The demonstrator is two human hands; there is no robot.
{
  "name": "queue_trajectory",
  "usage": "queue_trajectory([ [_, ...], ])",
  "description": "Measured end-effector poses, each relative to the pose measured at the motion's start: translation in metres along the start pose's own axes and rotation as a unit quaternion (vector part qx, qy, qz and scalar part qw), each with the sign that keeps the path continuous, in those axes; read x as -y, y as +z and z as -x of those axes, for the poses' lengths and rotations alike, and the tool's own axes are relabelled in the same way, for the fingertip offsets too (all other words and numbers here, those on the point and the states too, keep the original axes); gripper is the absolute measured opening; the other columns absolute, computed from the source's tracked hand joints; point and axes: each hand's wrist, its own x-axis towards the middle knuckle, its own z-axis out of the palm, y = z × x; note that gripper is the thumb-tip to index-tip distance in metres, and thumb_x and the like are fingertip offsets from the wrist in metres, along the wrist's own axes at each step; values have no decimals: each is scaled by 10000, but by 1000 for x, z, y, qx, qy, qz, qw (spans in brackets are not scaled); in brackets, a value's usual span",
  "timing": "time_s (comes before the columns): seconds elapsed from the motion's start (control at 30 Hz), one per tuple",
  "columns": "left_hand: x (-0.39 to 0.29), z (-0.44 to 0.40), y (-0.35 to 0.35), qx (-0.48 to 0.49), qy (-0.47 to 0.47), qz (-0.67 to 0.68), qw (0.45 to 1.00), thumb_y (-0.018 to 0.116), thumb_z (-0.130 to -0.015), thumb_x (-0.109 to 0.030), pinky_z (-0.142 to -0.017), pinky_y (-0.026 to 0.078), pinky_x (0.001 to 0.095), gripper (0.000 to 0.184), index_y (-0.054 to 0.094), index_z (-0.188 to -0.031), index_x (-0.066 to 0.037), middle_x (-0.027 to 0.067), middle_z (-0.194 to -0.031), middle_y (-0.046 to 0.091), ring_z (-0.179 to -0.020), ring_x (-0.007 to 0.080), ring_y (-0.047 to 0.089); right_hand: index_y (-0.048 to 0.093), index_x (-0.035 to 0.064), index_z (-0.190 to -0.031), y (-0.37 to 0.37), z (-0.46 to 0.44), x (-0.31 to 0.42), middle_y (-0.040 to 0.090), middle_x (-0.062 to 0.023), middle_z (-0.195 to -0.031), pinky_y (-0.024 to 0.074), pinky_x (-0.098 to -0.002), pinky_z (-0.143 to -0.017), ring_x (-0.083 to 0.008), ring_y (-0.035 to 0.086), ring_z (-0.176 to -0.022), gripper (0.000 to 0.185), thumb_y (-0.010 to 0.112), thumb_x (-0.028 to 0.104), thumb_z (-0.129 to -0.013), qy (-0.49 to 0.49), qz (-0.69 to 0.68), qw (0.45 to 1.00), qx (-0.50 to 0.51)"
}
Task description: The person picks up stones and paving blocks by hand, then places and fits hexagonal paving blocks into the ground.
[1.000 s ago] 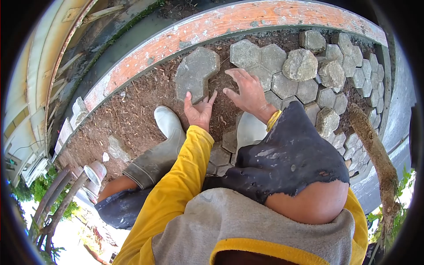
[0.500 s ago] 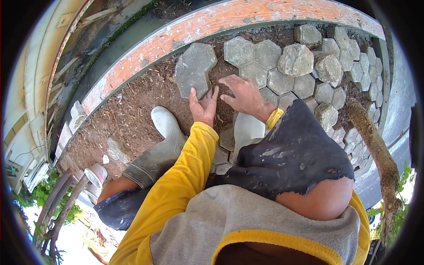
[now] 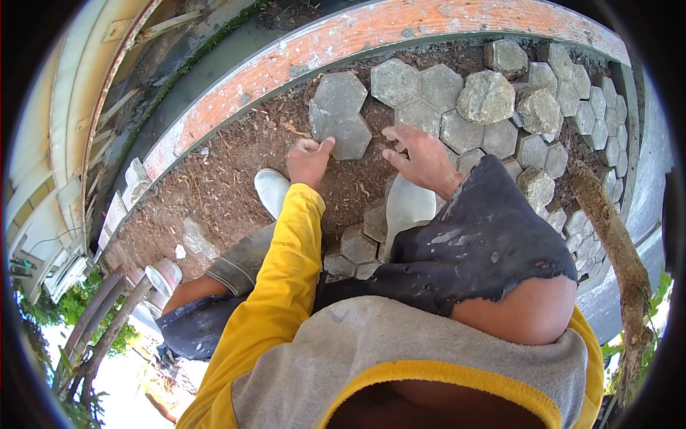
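A grey concrete paver (image 3: 341,107), shaped like joined hexagons, lies on bare soil by the painted board. At its lower-left edge is my left hand (image 3: 309,163), fingers curled and thumb against the paver's corner; the fingertips are hidden. To the right, my right hand (image 3: 423,159) hovers with bent fingers apart and nothing between them. It is near the laid hexagonal pavers (image 3: 418,114), and a strip of soil separates these from the paver at my left hand.
An orange-painted board (image 3: 343,39) curves along the far edge. Rough stone lumps (image 3: 486,96) sit on the pavers at right. A tree branch (image 3: 607,236) rises at right. My boots (image 3: 271,191) stand on the soil, and a broken chunk (image 3: 199,238) lies left.
The paver has turned and shifted right, closer to the laid pavers. My left hand has gone from spread fingers under it to curled fingers at its left edge. My right hand has lowered slightly.
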Motion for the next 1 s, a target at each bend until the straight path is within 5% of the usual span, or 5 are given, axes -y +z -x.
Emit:
queue_trajectory([
  [0.1, -34, -9, 13, -184, 135, -54, 972, 883, -671, -449, -1044, 459, 457, 940, 463, -1371, 16, 239, -1318, 557, -1200, 339, 571, 647, 65, -1199, 5, 24, -2, 681, -134, -1142, 547, -442, -803, -326, 693, -932, 350, 676, 227, -890, 1, -66, 998, 3],
  [0.3, -93, -3, 52, -170, 2, -158, 973, 905, -626, -469, -1094, 402, 530, 1274, 126, -1559, -87, 224, -1488, 320, -1340, 410, 430, 692, 112, -1105, 39, 53, -19, 677, -30, -1044, 469, -417, -865, -250, 627, -1005, 282, 703, 234, -851, -129, 55, 989, -50],
  [0.53, -94, -7, 41, -133, -15, -130, 982, 932, -605, -368, -1033, 430, 629, 1208, 183, -1527, -149, 199, -1443, 336, -1344, 416, 420, 699, 137, -1068, 57, 52, -29, 655, 3, -1006, 405, -385, -860, -209, 587, -968, 272, 721, 271, -833, -163, 105, 976, -102],
  [0.73, -61, 11, 28, -145, 149, -190, 960, 921, -559, -262, -1080, 436, 500, 1101, 319, -1474, -149, 189, -1405, 395, -1312, 394, 455, 700, 134, -1052, 60, 52, -32, 653, 13, -994, 406, -382, -843, -200, 591, -948, 274, 729, 277, -821, -164, 91, 975, -119],
  [1.0, -54, 2, 6, -136, 255, -264, 920, 917, -536, -214, -1075, 414, 531, 1086, 367, -1471, -188, 150, -1390, 423, -1309, 374, 455, 691, 139, -1067, 56, 50, -26, 650, 3, -1005, 407, -387, -836, -215, 582, -959, 269, 712, 282, -839, -150, 88, 980, -100],
])
